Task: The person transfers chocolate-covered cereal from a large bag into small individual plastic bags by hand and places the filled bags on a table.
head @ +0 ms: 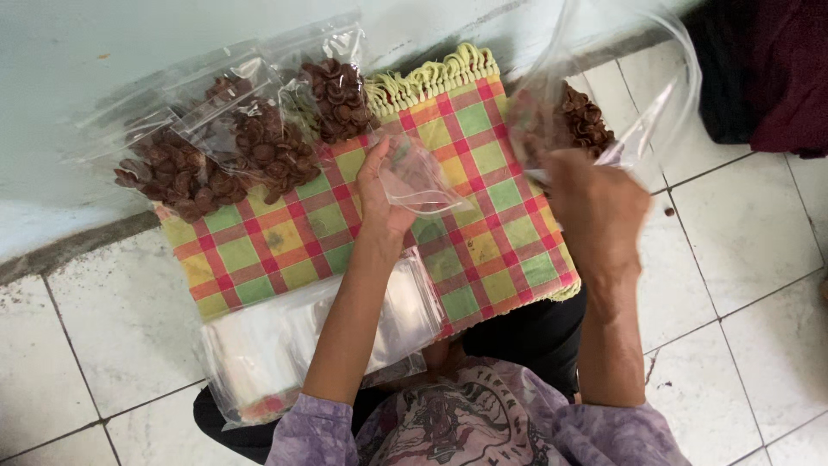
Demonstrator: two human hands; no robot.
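My left hand [382, 194] holds a small empty clear plastic bag [420, 179] above a red, green and yellow checked cloth [483, 250]. My right hand [595, 207] reaches into a large clear plastic bag [621, 78] that holds brown curled snack pieces [582, 121]; whether its fingers grip any pieces is hidden. Three filled small bags of the same brown pieces [259, 142] lie at the cloth's far left edge, against the wall.
A stack of empty clear bags [285, 345] lies on my lap at the cloth's near edge. White floor tiles [742, 259] surround me. A pale wall [103, 69] runs along the far side. Dark red fabric [789, 69] sits at the top right.
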